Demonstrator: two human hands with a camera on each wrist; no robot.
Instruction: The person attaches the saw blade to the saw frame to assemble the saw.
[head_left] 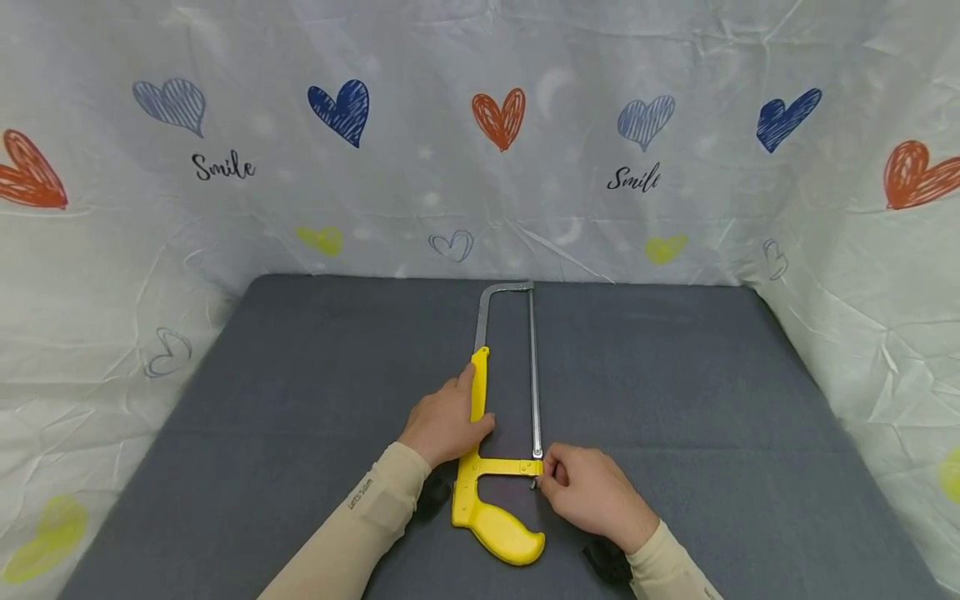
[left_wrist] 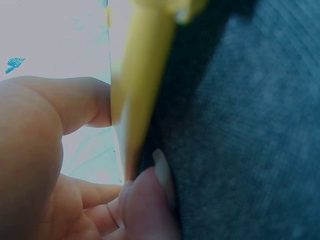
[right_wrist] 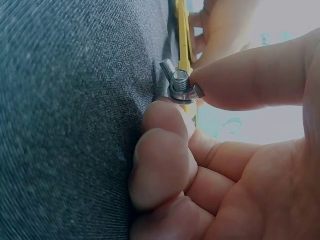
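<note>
A hacksaw (head_left: 498,533) with a yellow handle and a grey metal bow lies flat on the dark table, its bow end pointing away. My left hand (head_left: 447,419) grips the yellow part of its frame, thumb on the inner side; the left wrist view has that yellow bar (left_wrist: 137,75) between thumb and fingers. The blade (head_left: 534,375) runs along the saw's right side. By the near end of the blade, my right hand (head_left: 592,487) pinches a silver wing nut (right_wrist: 181,92) on a threaded stud, thumb against one wing and curled fingers below.
Dark grey cloth covers the table (head_left: 675,375). A pale sheet (head_left: 562,192) printed with hearts and "Smile" hangs behind it and along both sides. Dark objects (head_left: 606,560) sit under both wrists.
</note>
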